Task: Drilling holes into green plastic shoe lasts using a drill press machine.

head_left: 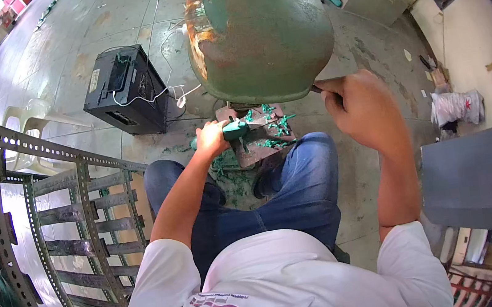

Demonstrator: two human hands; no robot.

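Note:
My left hand [212, 139] is closed around a dark green piece [234, 130], which lies over a reddish-brown metal plate [262, 136]. Torn bright green scraps [281, 125] are scattered across that plate. To the right and higher up, my right hand [364, 104] is curled shut beside the lower right edge of a large rounded green machine housing [269, 45]. A short dark end of something [316, 89] shows between the housing and my fingers; the rest is hidden in my grip. Rust and worn paint mark the housing's left side.
On the floor to the left stands a black speaker-like box [129, 91] with white cables. A perforated metal rack [87, 218] rises close on my left, a pale plastic chair [31, 129] behind it. At right are a grey panel [464, 180] and a white sack [457, 108].

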